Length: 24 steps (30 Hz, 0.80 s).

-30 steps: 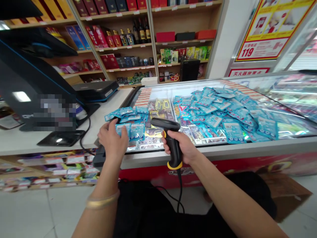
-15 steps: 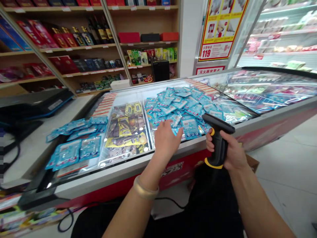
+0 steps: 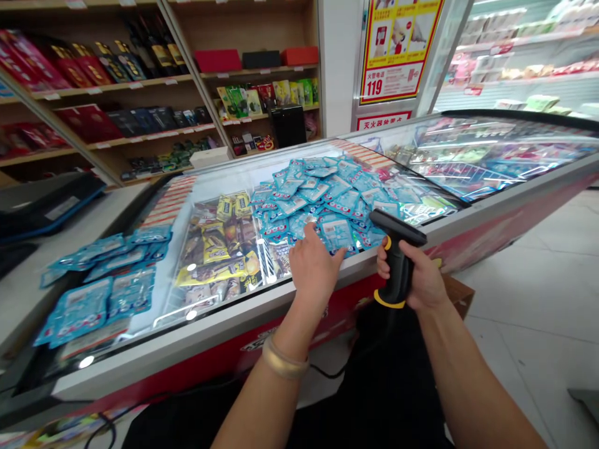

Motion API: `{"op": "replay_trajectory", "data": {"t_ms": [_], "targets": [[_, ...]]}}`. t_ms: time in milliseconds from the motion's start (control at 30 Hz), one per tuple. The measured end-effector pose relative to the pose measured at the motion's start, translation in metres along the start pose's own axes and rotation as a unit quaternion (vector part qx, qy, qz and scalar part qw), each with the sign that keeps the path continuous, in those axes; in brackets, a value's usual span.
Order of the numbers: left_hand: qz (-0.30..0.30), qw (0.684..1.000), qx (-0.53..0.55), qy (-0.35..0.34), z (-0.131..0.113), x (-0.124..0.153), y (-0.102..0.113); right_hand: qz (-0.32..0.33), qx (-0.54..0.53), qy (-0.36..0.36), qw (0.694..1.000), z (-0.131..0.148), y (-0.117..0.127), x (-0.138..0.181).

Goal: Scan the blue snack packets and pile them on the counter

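Note:
My right hand (image 3: 425, 274) grips a black and yellow barcode scanner (image 3: 397, 268) by its handle, above the freezer's front edge. With fingers apart, my left hand (image 3: 314, 262) reaches over the near side of a heap of blue packets (image 3: 322, 193); it holds nothing that I can see. Whether its fingertips touch the packets I cannot tell. The heap lies on the glass top of a chest freezer (image 3: 262, 305). A smaller group of blue packets (image 3: 88, 305) lies at the left end of the glass.
Under the glass are yellow and brown food packs (image 3: 219, 243). A black device (image 3: 51, 199) stands on the counter at left. Shelves with bottles and boxes (image 3: 140, 81) rise behind. A cardboard box (image 3: 461, 293) stands on the floor at right, and a black cable (image 3: 327, 374) hangs below.
The view has swung to the right, so the freezer and packets sit further left. My left hand has come closer to the scanner over the heap's near edge. The scanner stays in my right hand.

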<state>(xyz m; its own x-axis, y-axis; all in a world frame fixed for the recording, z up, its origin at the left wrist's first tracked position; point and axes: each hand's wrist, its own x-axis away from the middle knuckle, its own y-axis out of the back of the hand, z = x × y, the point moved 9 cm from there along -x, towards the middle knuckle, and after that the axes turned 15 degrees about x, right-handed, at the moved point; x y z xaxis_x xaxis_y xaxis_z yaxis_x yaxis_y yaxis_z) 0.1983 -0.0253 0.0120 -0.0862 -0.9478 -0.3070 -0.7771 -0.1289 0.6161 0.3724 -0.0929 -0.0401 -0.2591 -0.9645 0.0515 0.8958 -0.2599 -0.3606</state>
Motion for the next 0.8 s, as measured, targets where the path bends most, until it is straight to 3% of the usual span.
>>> {"op": "replay_trajectory", "data": {"t_ms": [200, 400, 800], "targets": [[0.026, 0.985, 0.164, 0.055, 0.021, -0.006, -0.001, 0.018, -0.001, -0.007, 1.000, -0.003, -0.014, 0.009], [-0.041, 0.915, 0.394, 0.077, 0.047, -0.011, 0.009, 0.066, 0.008, -0.015, 0.998, -0.006, -0.042, 0.016], [-0.062, 0.908, 0.412, 0.033, 0.040, -0.006, 0.018, 0.107, 0.027, -0.011, 0.994, -0.006, -0.071, 0.016]]}}
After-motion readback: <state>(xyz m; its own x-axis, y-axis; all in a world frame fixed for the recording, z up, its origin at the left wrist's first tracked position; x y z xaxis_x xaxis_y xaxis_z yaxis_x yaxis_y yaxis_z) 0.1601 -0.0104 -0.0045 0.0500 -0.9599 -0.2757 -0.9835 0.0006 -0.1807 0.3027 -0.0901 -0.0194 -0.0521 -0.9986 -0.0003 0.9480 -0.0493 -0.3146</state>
